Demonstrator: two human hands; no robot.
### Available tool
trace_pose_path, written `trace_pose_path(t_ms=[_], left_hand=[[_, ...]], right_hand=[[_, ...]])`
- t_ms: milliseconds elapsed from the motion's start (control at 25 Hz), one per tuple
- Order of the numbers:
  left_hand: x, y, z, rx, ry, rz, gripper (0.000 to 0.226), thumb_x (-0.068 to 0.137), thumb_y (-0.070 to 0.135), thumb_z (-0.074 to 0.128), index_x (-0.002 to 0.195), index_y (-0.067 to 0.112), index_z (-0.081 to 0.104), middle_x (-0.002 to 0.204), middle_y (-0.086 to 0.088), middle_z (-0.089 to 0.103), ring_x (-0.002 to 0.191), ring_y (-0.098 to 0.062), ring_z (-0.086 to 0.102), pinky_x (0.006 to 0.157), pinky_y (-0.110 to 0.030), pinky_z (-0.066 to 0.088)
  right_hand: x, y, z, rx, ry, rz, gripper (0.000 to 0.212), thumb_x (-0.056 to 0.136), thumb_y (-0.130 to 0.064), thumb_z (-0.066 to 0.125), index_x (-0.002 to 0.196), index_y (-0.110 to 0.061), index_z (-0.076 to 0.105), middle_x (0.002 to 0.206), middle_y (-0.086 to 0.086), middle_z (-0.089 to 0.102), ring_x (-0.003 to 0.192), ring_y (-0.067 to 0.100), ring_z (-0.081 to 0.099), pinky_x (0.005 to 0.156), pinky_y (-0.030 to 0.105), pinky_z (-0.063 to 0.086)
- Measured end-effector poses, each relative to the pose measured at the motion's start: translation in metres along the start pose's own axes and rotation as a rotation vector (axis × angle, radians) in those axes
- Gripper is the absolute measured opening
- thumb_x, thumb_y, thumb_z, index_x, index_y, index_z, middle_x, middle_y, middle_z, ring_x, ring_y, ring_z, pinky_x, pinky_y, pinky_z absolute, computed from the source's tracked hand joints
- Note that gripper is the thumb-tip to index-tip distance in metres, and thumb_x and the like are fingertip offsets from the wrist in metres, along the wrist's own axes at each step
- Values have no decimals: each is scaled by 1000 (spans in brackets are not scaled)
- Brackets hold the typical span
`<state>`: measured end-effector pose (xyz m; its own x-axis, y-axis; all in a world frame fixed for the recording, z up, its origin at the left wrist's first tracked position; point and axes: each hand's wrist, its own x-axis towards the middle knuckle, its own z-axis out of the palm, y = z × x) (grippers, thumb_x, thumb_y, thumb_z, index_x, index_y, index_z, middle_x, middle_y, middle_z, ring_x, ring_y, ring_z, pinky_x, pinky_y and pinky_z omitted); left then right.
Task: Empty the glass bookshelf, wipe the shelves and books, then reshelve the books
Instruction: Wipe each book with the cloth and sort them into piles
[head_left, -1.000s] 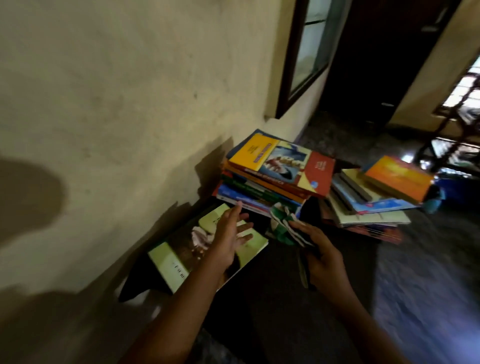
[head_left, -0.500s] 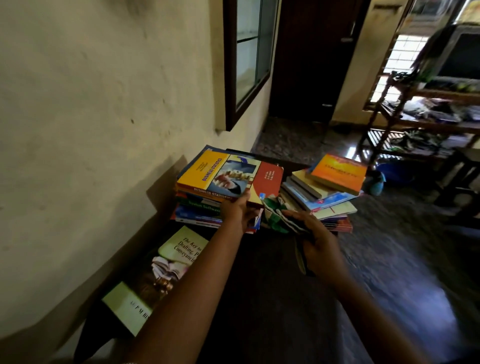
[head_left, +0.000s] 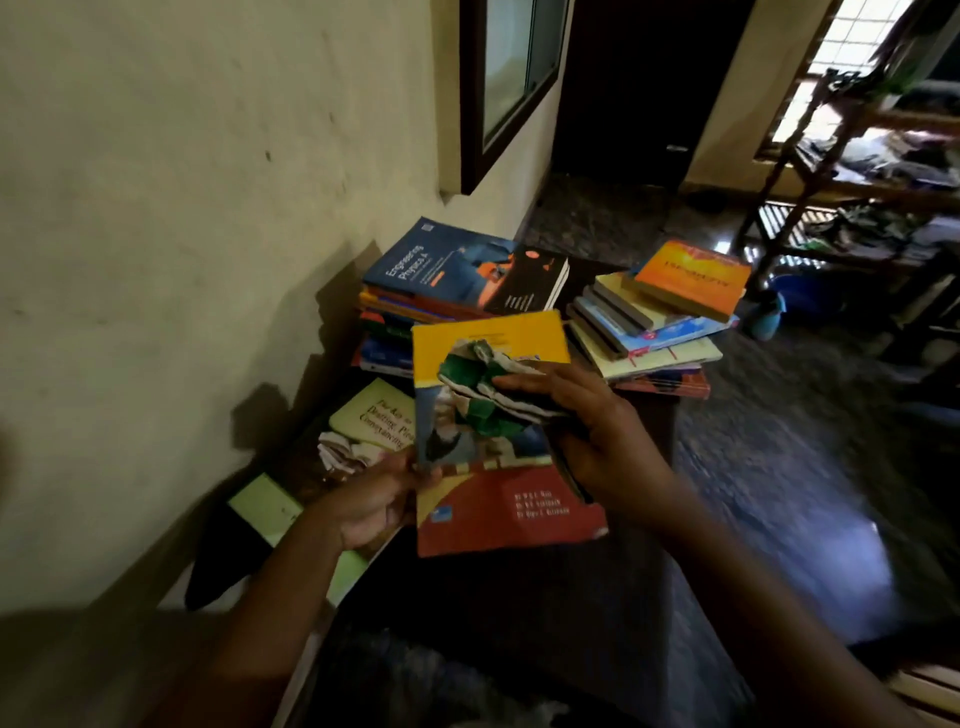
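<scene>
Head view, 1 item in hand. Book (head_left: 498, 493), yellow-and-red cover, held face up above the dark table (head_left: 519, 623). Its long axis runs away from the person, red end near, yellow end far. Left hand (head_left: 374, 499) pinches the book's left edge, thumb on the cover, the other fingers underneath and out of sight. Right hand (head_left: 597, 431) grips a crumpled green-and-white cloth (head_left: 483, 395) and presses it to the middle of the cover, with the fingers close together over the cloth and the thumb not visible. From those fingers the yellow band lies just beyond the tips and the red band back toward the wrist. A wipe would probably run along the long axis, with the right hand nearer for it and the left steadying. Farther beyond the fingertips are 2 stacks: blue-topped stack (head_left: 457, 275) by the wall and orange-topped stack (head_left: 685, 280) beside it. Beneath the left hand, 1 pale green book (head_left: 374, 415) lies flat on the table. Judged step: wiping books, reshelving not yet begun.
</scene>
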<state>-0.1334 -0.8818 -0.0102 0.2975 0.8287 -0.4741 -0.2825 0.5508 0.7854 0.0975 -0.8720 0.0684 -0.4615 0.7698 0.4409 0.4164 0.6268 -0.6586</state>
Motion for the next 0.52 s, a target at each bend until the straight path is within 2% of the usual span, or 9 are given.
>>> trace_pose_path(t_ms=[120, 160, 240, 280, 320, 400, 520], left_hand=[[8, -41, 4, 154, -152, -168, 66, 63, 26, 81, 123, 16, 57, 117, -10, 66, 100, -22, 66, 83, -35, 56], [13, -53, 9, 239, -161, -205, 73, 65, 33, 81, 130, 15, 52, 128, -10, 59, 112, -23, 60, 92, -37, 51], [23, -72, 14, 399, -70, -210, 63, 86, 32, 65, 141, 13, 39, 141, -6, 47, 126, -22, 47, 101, -35, 44], [25, -77, 16, 401, 20, -196, 53, 93, 26, 56, 141, 11, 38, 137, -5, 50, 122, -21, 50, 95, -32, 47], [24, -82, 13, 329, 105, -187, 45, 95, 22, 52, 137, 9, 43, 124, -5, 59, 109, -20, 59, 85, -30, 52], [15, -91, 3, 84, 208, -205, 32, 95, 22, 52, 122, 5, 56, 94, -6, 70, 82, -18, 68, 67, -29, 56], [-5, -107, -5, -185, 235, -211, 28, 96, 30, 45, 108, 10, 62, 89, -7, 72, 82, -19, 66, 71, -31, 53]], right_hand=[[-17, 6, 9, 55, -8, 94, 67, 73, 9, 43, 120, -37, 55, 126, -6, 53, 119, 22, 50, 97, 37, 45], [-22, 11, 13, 70, -6, 128, 65, 73, 9, 41, 119, -35, 54, 124, -6, 54, 116, 23, 51, 96, 36, 46], [-31, 24, 21, 78, 9, 188, 61, 74, 10, 40, 117, -30, 56, 122, -3, 55, 113, 27, 54, 94, 34, 46], [-34, 34, 26, 72, 16, 225, 59, 75, 13, 41, 118, -24, 58, 122, 2, 56, 112, 29, 55, 94, 31, 45], [-36, 46, 32, 66, 18, 274, 58, 76, 17, 42, 119, -18, 60, 123, 7, 57, 112, 30, 56, 95, 28, 43], [-37, 73, 45, -5, 14, 374, 55, 79, 20, 43, 121, -10, 60, 126, 14, 56, 115, 32, 55, 97, 29, 42], [-29, 119, 61, -242, -125, 580, 58, 87, 5, 45, 139, -20, 42, 144, 15, 39, 124, 39, 40, 103, 45, 35]])
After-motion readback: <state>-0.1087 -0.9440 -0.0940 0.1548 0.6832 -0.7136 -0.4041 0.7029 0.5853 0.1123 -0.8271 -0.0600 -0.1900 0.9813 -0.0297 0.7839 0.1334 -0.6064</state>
